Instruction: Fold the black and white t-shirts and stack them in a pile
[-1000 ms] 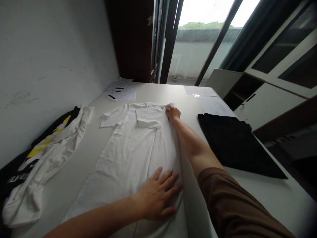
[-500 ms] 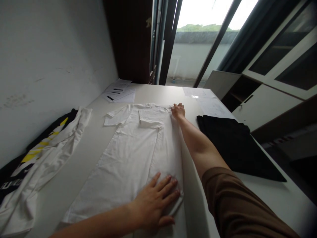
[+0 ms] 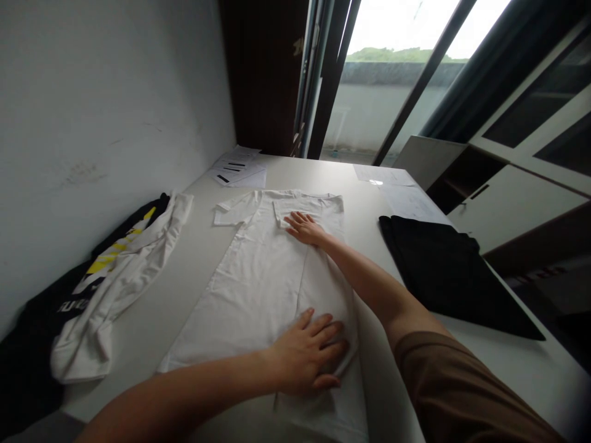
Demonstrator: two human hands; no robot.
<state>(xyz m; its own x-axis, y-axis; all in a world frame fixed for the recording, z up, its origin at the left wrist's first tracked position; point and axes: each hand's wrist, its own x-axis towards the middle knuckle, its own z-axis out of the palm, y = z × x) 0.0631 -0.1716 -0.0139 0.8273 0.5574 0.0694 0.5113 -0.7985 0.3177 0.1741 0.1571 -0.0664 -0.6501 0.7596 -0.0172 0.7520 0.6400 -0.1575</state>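
Clock positions are read from the middle of the T-shirt, twelve at its far end.

Hands, two, bare. Left hand (image 3: 314, 354): at five o'clock, palm down on the cloth, fingers extended, gripping nothing. Right hand (image 3: 305, 229): at one o'clock, palm down, fingers fanned, likewise gripping nothing; it rests over a sleeve (image 3: 281, 213) laid inward on the body of the shirt. Right arm in a brown sleeve (image 3: 462, 375).

White short-sleeved T-shirt (image 3: 249, 283): flat on the surface (image 3: 194, 258), directly beneath both hands. Long axis roughly six to twelve, collar at twelve; hem partly hidden behind the left forearm. Right hand nearer the collar, left hand nearer the hem. Both sit on the three o'clock half, where a panel lies folded over; most of the single-width cloth extends from them toward nine. Other sleeve (image 3: 235, 212): outstretched between ten and eleven. Layering under the left palm: cannot be told.

Surroundings. Nine o'clock: crumpled white garment (image 3: 124, 258), touching a black garment with yellow print (image 3: 41, 332) by the wall. Three o'clock: folded black cloth (image 3: 443, 277), apart from the shirt. Eleven: printed papers (image 3: 240, 175). Two: pale sheets (image 3: 401, 200). One, beyond the surface: glass door (image 3: 392, 104).
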